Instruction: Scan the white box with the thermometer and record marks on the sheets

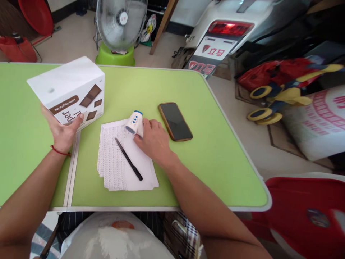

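A white cardboard box [72,82] with brown print reading "NutriMotion" is tilted in my left hand [63,131], thumb on its printed face and the other fingers mostly behind it. My right hand [155,142] is closed around the handle of a white infrared thermometer [134,122] with blue trim. The thermometer is at the top edge of a stack of paper sheets [142,172] covered partly in small writing. Across the sheets lies a black pen [128,159]. Right of my right hand, a phone [175,121] in a brown-edged case lies screen up.
The green folding table [221,172] has a metal rim and a seam left of the papers. Beyond it stand a fan [121,21] on a green stool [115,55] and a white scooter [229,25]. A red chair [304,208] is at the right.
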A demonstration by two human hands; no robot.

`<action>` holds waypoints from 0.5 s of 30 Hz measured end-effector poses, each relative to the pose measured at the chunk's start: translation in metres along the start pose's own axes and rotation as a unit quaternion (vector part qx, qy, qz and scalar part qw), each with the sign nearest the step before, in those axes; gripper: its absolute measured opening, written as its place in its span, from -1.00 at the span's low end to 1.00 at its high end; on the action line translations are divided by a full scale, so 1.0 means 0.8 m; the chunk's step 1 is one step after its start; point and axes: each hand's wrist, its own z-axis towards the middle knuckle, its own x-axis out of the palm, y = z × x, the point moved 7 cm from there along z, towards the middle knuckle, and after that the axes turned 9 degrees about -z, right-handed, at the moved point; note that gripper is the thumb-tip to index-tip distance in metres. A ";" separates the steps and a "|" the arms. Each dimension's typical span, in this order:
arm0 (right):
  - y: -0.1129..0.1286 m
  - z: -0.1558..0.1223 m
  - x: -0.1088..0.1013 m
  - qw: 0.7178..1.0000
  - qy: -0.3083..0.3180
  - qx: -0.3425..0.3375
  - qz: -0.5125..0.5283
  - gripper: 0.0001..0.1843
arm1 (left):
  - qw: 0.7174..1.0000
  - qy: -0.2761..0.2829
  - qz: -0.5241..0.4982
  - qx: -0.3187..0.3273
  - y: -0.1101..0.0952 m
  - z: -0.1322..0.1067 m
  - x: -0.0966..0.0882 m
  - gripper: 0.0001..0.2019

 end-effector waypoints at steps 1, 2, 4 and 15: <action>0.000 0.001 -0.001 1.000 -0.005 0.002 0.005 -0.59 | 0.999 -0.023 -0.036 -0.002 0.007 0.001 -0.003 -0.15; 0.000 0.001 -0.003 1.000 -0.015 0.002 0.012 -0.59 | 0.998 -0.027 -0.064 -0.012 0.015 0.002 -0.003 -0.16; 0.003 0.000 -0.011 0.999 -0.044 -0.003 0.032 -0.58 | 0.995 -0.036 -0.088 -0.027 0.025 0.002 -0.002 -0.21; 0.040 -0.027 -0.034 0.922 -0.026 -0.023 0.387 -0.44 | 0.978 -0.029 -0.178 -0.106 0.018 -0.010 0.011 -0.42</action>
